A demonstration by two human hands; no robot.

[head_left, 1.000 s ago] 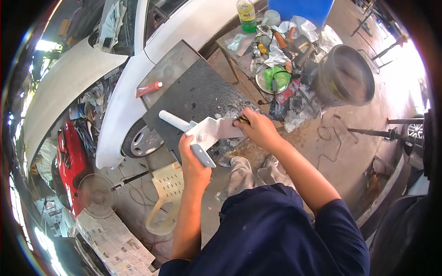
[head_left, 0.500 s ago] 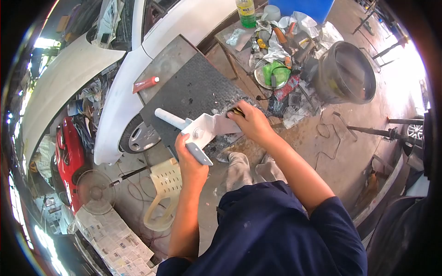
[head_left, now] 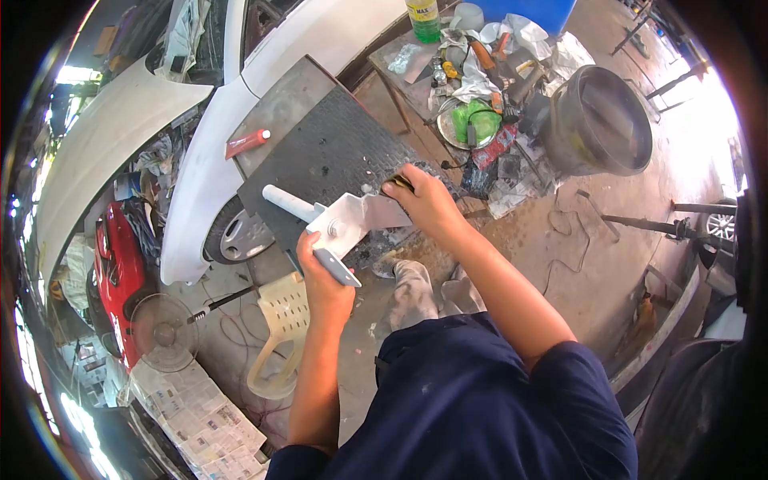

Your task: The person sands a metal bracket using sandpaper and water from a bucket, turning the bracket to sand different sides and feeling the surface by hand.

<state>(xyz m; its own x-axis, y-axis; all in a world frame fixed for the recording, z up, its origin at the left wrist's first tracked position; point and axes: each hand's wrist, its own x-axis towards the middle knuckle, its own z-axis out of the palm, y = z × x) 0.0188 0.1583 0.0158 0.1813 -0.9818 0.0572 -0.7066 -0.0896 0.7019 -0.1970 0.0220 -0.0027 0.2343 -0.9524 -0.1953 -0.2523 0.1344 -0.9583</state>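
My left hand [head_left: 326, 284] is closed round a white metal bracket [head_left: 340, 220] that has a round tube sticking out to the upper left and a bolt-like round part on its face. A grey flat strip [head_left: 337, 267] with small holes juts out by my left thumb; whether it belongs to the bracket I cannot tell. In my right hand [head_left: 428, 204] is a putty knife with a black and yellow handle. Its wide grey blade [head_left: 386, 213] lies at the bracket's right edge. Below both is a worktable with a dark textured top [head_left: 320, 148].
A red tube [head_left: 247, 144] lies on the worktable's left part. Behind stands a cluttered low table with a green bottle [head_left: 424, 20] and tools. A dark bucket [head_left: 600, 120] is at right, a white car [head_left: 204, 168] at left. A cream plastic chair [head_left: 284, 308] and a fan [head_left: 164, 332] stand lower left.
Both hands, with the bracket and the putty knife, appear slightly further left, and the whole view has shifted a little the same way. Both grips are unchanged.
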